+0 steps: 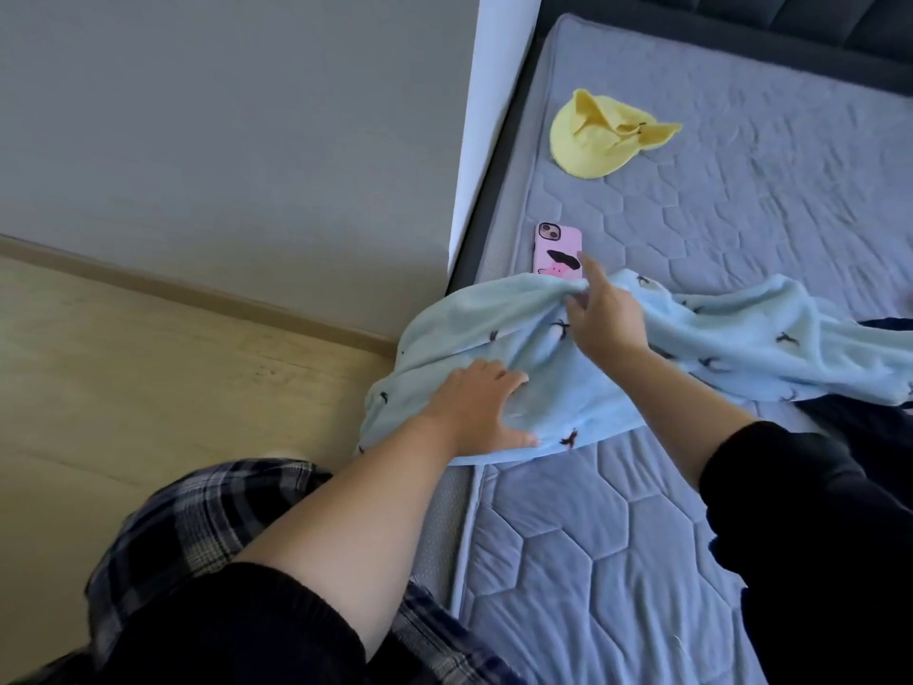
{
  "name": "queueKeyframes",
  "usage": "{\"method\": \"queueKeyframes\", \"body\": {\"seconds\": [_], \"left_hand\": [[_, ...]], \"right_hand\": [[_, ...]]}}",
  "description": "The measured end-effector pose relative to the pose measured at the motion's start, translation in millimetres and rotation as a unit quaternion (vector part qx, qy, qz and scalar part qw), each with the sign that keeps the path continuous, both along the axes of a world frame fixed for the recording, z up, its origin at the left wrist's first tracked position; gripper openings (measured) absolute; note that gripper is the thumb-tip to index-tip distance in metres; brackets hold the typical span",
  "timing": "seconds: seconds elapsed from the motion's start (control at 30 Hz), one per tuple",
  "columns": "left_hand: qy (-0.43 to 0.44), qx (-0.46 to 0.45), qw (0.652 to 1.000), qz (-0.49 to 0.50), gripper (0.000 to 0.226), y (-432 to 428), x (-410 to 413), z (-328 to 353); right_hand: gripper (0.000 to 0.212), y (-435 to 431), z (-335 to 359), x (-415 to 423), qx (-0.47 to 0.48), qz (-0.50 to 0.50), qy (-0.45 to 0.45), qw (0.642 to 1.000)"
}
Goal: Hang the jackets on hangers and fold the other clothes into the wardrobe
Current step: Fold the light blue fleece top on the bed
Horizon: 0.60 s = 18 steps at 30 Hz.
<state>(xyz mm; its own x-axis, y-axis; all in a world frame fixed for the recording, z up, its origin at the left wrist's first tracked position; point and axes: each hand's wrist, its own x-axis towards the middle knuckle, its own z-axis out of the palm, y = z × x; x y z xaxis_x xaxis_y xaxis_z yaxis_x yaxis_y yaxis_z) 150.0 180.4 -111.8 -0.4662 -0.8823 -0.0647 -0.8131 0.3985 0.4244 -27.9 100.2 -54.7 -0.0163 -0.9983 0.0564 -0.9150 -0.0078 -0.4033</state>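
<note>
A light blue fleece garment (731,333) with small dark bird prints lies across the left edge of the grey quilted mattress (593,536), one end drooping over the side. My left hand (481,405) rests flat on its lower left part with the fingers spread. My right hand (602,316) pinches a fold of the fleece near the top edge, index finger sticking out. A dark garment (869,412) lies at the right, partly under the blue one.
A pink phone (558,249) lies on the mattress just beyond my right hand. A yellow cloth hat (600,138) sits farther up the bed. Wooden floor (123,388) and a grey wall are on the left. My plaid trouser leg shows below.
</note>
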Motion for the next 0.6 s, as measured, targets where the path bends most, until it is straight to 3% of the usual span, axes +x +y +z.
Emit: {"method": "queueKeyframes", "body": {"seconds": [0.1, 0.2, 0.3, 0.37, 0.43, 0.5, 0.6], "left_hand": [[-0.045, -0.051, 0.997, -0.031, 0.091, 6, -4, -9], [-0.146, -0.067, 0.985, -0.062, 0.099, 11, -11, -16], [-0.199, -0.076, 0.975, -0.068, 0.092, 13, -22, -17], [-0.191, -0.078, 0.976, -0.064, 0.081, 12, -25, -14], [-0.160, -0.063, 0.983, -0.060, 0.071, 10, -27, -8], [-0.104, -0.030, 0.993, -0.043, 0.061, 6, -26, -5], [-0.035, -0.030, 0.999, 0.003, 0.042, -1, -18, 4]], "right_hand": [[0.071, 7, -16, -2, 0.085, 0.052, -0.059, 0.993], [0.055, 29, -34, -16, -0.001, 0.031, -0.028, 0.999], [0.043, 55, -47, -38, 0.004, 0.043, 0.008, 0.999], [0.054, 68, -54, -57, 0.039, 0.099, 0.067, 0.992], [0.082, 79, -60, -75, 0.080, 0.151, 0.172, 0.970], [0.092, 80, -66, -88, 0.064, 0.145, 0.237, 0.958], [0.048, 66, -62, -87, -0.008, 0.048, 0.211, 0.976]]}}
